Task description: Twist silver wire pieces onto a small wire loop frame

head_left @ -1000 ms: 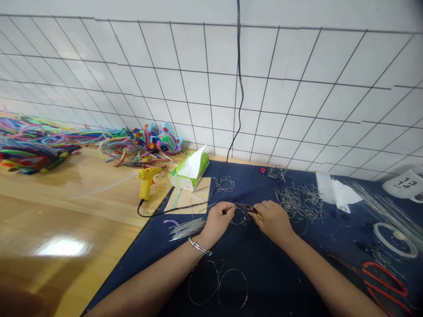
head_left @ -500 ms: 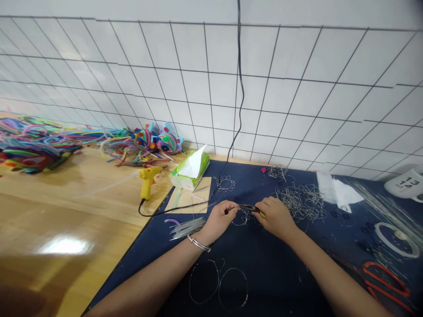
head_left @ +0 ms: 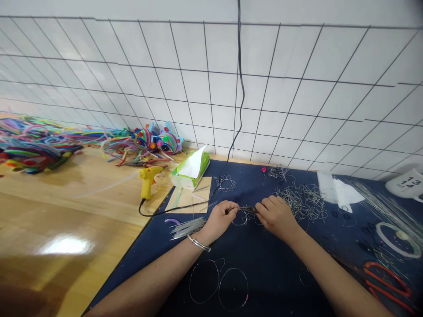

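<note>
My left hand [head_left: 220, 219] rests on the dark blue mat [head_left: 264, 281], fingers pinched on a small looped wire piece [head_left: 243, 217]. A silver bangle sits on that wrist. My right hand [head_left: 276, 215] is closed round small dark pliers [head_left: 248, 209], whose jaws point left and meet the wire between my two hands. A tangled heap of silver wire [head_left: 302, 201] lies just right of my right hand. A finished wire flower [head_left: 225, 183] lies further back on the mat.
Two wire hoops [head_left: 218, 287] lie near my forearms. A bundle of straight wires [head_left: 187, 227], a yellow glue gun [head_left: 147, 179], a green tissue pack [head_left: 191, 171], red scissors [head_left: 388, 281], a white mug [head_left: 407, 185] and colourful pipe cleaners [head_left: 39, 143] surround the mat. A black cable [head_left: 240, 88] hangs down the tiled wall.
Both hands shifted slightly right and closer together. The pliers' yellow handle tip, visible earlier under my right hand, is now covered.
</note>
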`<state>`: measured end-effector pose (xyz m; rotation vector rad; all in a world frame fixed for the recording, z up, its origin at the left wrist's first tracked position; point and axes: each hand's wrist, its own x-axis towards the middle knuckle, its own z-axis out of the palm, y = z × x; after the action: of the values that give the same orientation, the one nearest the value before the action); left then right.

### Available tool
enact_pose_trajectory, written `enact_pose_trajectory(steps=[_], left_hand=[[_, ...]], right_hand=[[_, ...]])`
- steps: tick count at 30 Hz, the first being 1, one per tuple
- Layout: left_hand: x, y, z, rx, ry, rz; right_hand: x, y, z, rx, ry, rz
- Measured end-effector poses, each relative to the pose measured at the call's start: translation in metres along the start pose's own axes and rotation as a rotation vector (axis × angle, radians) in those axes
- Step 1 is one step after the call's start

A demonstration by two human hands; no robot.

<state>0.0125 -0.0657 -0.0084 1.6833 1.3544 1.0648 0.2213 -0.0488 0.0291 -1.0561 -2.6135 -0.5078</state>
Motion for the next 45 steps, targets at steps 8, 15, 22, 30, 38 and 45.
enact_pose_trajectory(steps=[8,15,22,30,38,45], left_hand=[[0.001,-0.005,0.003,0.029,0.022,0.007],[0.001,-0.005,0.003,0.043,0.049,0.014],[0.002,-0.007,0.004,0.061,0.049,0.001],[0.002,-0.006,0.004,0.097,0.059,0.034],[0.003,-0.004,0.002,0.11,0.029,0.043],[0.004,-0.002,0.0,0.197,-0.007,0.104]], right_hand=[[0.003,-0.009,-0.005,-0.078,-0.048,0.01],[0.002,-0.015,-0.003,-0.117,-0.023,0.021],[0.001,-0.016,0.002,-0.123,-0.01,0.024],[0.001,-0.017,0.001,-0.104,-0.029,0.045],[0.001,-0.018,0.001,-0.085,-0.005,0.06],[0.0,-0.018,0.003,-0.067,0.004,0.064]])
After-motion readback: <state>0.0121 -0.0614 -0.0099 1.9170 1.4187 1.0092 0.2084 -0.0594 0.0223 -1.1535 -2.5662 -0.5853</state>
